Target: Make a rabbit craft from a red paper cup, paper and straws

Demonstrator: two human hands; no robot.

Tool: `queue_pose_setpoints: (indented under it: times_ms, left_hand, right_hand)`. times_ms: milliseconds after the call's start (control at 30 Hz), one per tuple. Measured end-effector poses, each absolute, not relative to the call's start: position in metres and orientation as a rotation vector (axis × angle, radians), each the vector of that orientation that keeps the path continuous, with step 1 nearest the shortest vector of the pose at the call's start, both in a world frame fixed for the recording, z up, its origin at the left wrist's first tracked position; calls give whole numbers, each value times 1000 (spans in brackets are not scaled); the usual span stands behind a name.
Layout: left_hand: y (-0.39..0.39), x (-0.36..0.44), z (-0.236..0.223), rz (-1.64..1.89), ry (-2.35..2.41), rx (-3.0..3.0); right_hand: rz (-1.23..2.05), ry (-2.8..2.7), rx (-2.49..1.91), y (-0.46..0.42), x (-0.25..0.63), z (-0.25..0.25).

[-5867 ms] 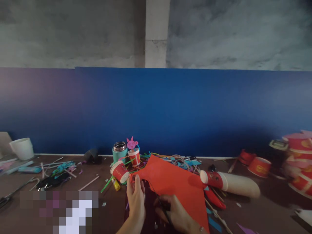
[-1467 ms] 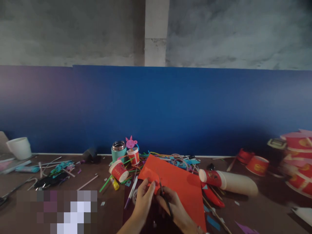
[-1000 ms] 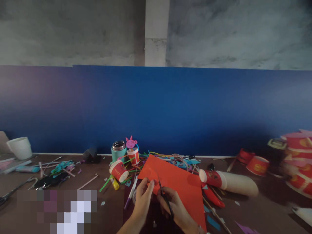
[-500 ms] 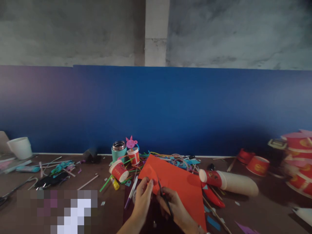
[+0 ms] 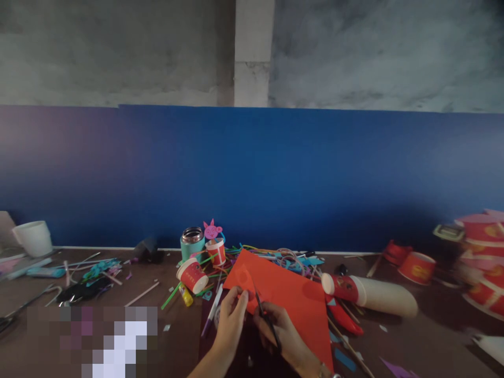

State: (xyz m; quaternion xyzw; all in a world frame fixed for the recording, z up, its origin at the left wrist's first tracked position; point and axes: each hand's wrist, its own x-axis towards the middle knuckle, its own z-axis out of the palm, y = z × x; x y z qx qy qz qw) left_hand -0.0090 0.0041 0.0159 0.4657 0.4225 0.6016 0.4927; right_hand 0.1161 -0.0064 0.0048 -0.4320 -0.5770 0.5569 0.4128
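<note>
My left hand (image 5: 232, 320) pinches a small piece of red paper (image 5: 245, 279) between thumb and fingers. The piece blends with the large red sheet (image 5: 289, 289) behind it, so its outline is hard to make out. My right hand (image 5: 281, 331) grips black-handled scissors (image 5: 264, 315), blades pointing up and to the left, right beside the small piece. Whether the blades touch the paper I cannot tell. Left of my left hand lie a white marker with a purple end (image 5: 212, 310) and part of a tape roll (image 5: 218, 316).
A tipped red paper cup (image 5: 192, 275), a teal flask (image 5: 192, 244) and a cup with a pink animal figure (image 5: 213, 230) stand behind. To the right lies a white cylinder with a red cup on its end (image 5: 378, 296). Straws and scraps litter the brown table (image 5: 177, 346).
Since the oldest frame, my left hand has come right and down, closer to the scissors, which have risen; the marker and tape roll are uncovered. Over the last second the hands barely moved.
</note>
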Motion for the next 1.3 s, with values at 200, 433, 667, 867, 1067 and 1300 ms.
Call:
queue_pose_setpoints:
  times_ms: [200, 433, 667, 867, 1067, 1300]
  left_hand:
    - [3, -10, 20, 1473, 1031, 1107]
    - [2, -11, 20, 1519, 1025, 1079]
    - [2, -8, 16, 1458, 873, 1140]
    - [5, -8, 10, 1360, 753, 1119]
    - [4, -9, 12, 1356, 779, 1115]
    - [5, -10, 9, 1427, 902, 1127]
  right_hand:
    - [1398, -1463, -1094, -5, 116, 2]
    - [1391, -1479, -1101, -8, 117, 4]
    - [1414, -1460, -1101, -5, 117, 1]
    - [1477, -1427, -1021, -7, 119, 5]
    - [1430, -1455, -1058, -6, 119, 5]
    - [1417, -1454, -1050, -4, 118, 5]
